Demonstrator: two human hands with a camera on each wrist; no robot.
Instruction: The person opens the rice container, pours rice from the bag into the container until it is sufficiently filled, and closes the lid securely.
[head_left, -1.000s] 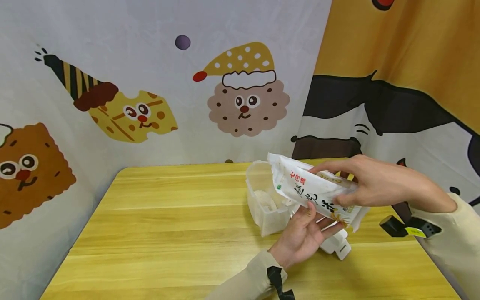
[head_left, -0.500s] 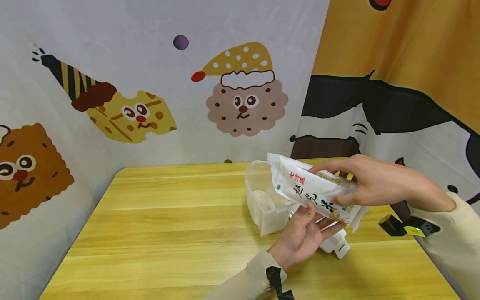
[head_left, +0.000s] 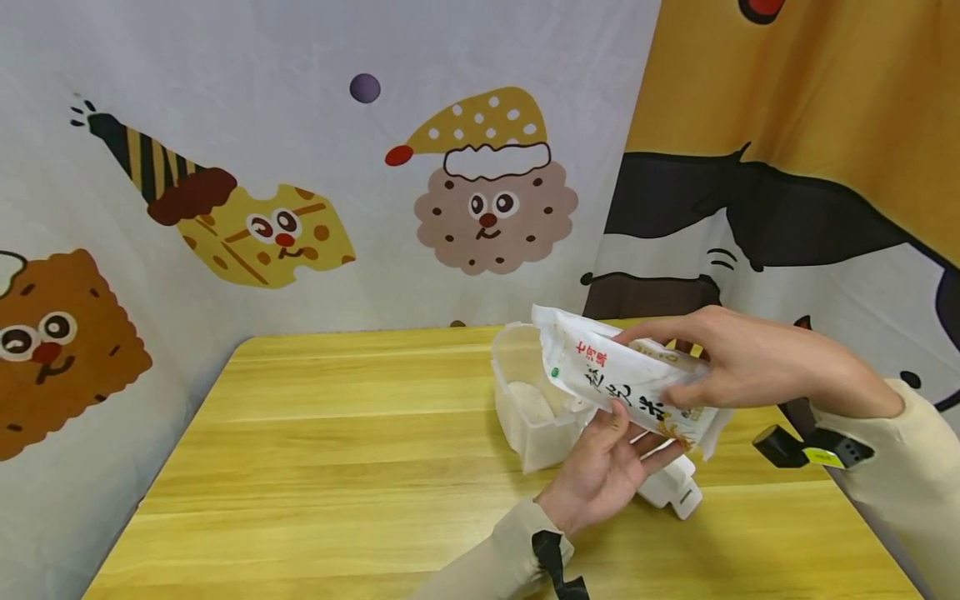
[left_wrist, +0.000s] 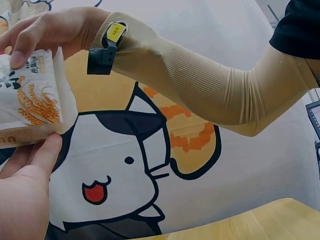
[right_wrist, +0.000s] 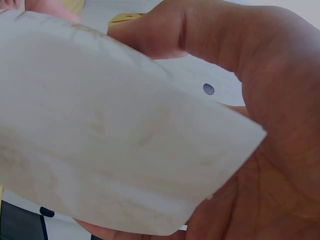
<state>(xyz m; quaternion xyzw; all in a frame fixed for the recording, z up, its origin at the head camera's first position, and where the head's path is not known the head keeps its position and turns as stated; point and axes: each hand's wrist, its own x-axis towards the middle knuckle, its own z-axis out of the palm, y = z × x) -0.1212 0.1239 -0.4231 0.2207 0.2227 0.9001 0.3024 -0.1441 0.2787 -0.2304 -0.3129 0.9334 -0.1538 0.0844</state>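
In the head view, a white rice bag (head_left: 600, 358) with red and black lettering slants down to the left, its left end over a translucent plastic container (head_left: 543, 446). White rice (head_left: 528, 402) lies inside the container. My right hand (head_left: 757, 358) grips the bag's right part from above, thumb on the front. My left hand (head_left: 600, 479) holds the bag's lower edge from beneath, thumb against the front, fingers under it. The left wrist view shows the printed end of the bag (left_wrist: 42, 97) between both hands. In the right wrist view the pale bag (right_wrist: 100, 130) hides most of the scene.
A white plastic piece (head_left: 672, 487), perhaps a lid, lies on the wooden table (head_left: 315, 467), partly hidden by my left hand. A cartoon-printed curtain (head_left: 300, 100) closes off the back and sides of the table.
My right hand and the bag have shifted very slightly to the left. My left hand stays almost still beneath the bag.
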